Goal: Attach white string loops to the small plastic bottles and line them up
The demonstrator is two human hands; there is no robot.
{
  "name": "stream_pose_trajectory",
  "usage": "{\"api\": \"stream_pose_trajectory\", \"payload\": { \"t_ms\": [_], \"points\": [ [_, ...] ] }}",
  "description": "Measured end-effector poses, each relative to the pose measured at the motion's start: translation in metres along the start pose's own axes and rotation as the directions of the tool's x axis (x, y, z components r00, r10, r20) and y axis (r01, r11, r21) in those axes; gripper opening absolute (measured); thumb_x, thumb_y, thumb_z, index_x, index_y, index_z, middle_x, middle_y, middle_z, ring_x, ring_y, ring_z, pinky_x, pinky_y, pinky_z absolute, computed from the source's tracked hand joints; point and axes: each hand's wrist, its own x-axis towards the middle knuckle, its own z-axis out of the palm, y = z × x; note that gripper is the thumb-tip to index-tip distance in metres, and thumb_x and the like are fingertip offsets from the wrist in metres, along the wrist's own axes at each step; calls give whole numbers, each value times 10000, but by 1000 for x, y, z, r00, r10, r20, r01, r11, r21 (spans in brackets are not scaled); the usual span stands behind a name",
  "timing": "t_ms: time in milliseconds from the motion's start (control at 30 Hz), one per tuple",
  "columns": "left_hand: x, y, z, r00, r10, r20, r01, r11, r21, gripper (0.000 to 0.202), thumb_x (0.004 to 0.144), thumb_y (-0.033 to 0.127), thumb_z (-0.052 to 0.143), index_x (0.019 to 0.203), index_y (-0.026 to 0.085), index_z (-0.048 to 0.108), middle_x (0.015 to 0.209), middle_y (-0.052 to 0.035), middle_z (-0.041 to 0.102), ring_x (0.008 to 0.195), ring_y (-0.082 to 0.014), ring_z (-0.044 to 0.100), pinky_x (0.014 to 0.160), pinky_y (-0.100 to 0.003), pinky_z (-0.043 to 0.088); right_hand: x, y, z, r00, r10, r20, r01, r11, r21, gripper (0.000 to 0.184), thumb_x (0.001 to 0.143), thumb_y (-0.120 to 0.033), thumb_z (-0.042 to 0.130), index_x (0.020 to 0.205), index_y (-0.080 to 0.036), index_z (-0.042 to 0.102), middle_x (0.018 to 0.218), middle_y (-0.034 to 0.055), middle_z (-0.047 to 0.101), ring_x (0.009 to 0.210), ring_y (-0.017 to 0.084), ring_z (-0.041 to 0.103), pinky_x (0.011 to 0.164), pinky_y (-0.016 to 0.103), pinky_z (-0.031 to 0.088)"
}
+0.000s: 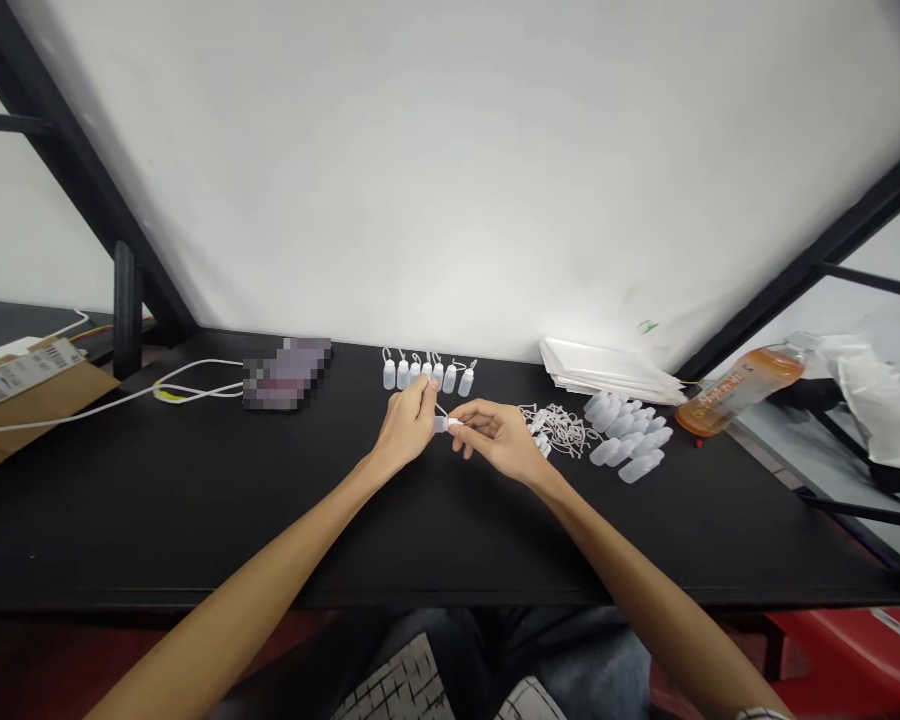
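Note:
Over the middle of the black table, my left hand (pixel 409 418) is closed around a small white squeeze bottle (pixel 441 424), so most of its body is hidden. My right hand (pixel 496 437) pinches the bottle's white cap, from which a thin strap rises between the hands. Just behind them stands a row of similar capped bottles (pixel 450 378) with looped straps. Right of my right hand lies a tangled pile of white caps with straps (pixel 562 430). Beyond that pile, several bottles without straps (pixel 634 430) lie on their sides in a cluster.
A stack of white sheets or bags (pixel 607 372) lies at the back right, beside a tilted bottle of orange drink (pixel 742 390). To the left are a blurred phone-like object (pixel 289 375), a white cable (pixel 195 388) and a cardboard parcel (pixel 37 400). The black table (pixel 195 510) meets a white wall.

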Motion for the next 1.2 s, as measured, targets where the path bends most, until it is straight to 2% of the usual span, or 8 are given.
{"api": "stream_pose_trajectory", "payload": {
  "t_ms": [67,133,233,333,567,833,1033,1200],
  "points": [
    [-1,-1,1,1000,24,-14,-24,999,35,305,977,300,324,681,223,317,514,49,419,480,-129,452,566,-275,326,0,0,1,1000,11,14,-11,1000,-26,343,814,-491,674,884,-156,648,636,9,621,536,136,598,534,274,504],
    [-2,-2,1,999,45,-8,-45,997,63,303,977,305,319,685,224,307,509,54,389,470,-126,427,556,-275,312,-1,0,2,999,-26,20,29,986,-162,335,878,-490,593,822,-162,636,579,-6,589,508,125,560,542,265,469],
    [-3,-2,2,998,64,15,-64,995,75,308,984,319,312,691,223,311,515,54,376,462,-120,409,542,-271,301,-2,-3,3,991,-133,23,130,893,-432,386,963,-418,463,675,-177,553,561,-7,545,523,114,503,562,255,404],
    [-2,-1,2,998,65,18,-66,996,57,303,986,314,316,698,220,325,539,47,403,486,-121,435,557,-268,317,-3,-4,3,980,-197,34,184,818,-546,405,998,-354,384,646,-187,491,597,0,536,560,119,491,591,259,382],
    [0,1,1,1000,2,30,-2,1000,-19,311,981,314,322,685,220,321,551,43,424,500,-122,450,562,-260,335,-4,-1,0,957,-291,14,253,807,-534,200,953,-365,493,931,-200,604,835,43,606,683,145,551,587,253,423],
    [-3,1,3,996,83,28,-84,995,44,304,979,306,333,688,218,318,567,42,397,513,-119,407,558,-258,304,-4,-5,6,970,-239,49,228,814,-534,412,1009,-349,358,639,-200,457,645,8,517,615,133,493,632,269,392],
    [-2,2,2,999,33,38,-32,998,-50,318,980,321,325,681,213,322,575,37,410,517,-114,426,560,-252,330,-7,-2,4,946,-324,27,276,755,-595,234,988,-333,430,892,-187,586,837,41,586,685,135,531,639,259,398],
    [-3,-1,2,995,85,56,-89,994,64,301,976,331,314,697,218,317,563,41,397,510,-123,400,563,-262,304,-7,1,6,956,-286,66,257,707,-659,357,1005,-332,383,706,-193,518,703,15,535,635,130,492,636,257,381]
  ]
}}
